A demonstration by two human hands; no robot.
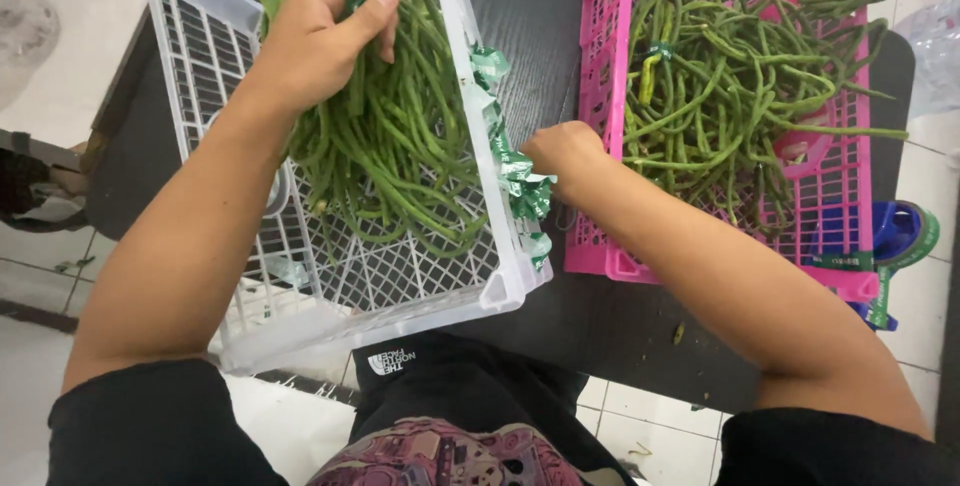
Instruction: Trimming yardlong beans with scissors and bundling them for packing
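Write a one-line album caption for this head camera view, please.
Left hand grips a bundle of long green beans in a white crate; right hand rests by green tape strips beside a pink crate.

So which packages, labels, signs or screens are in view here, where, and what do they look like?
Tape dispenser: right table edge, beside the pink crate; blue body, green tape roll.
Green ties: crinkled shiny strips over the white crate wall, by the right hand.
Logo patch: small white mark on black clothing, bottom centre.
Screens or signs: none.
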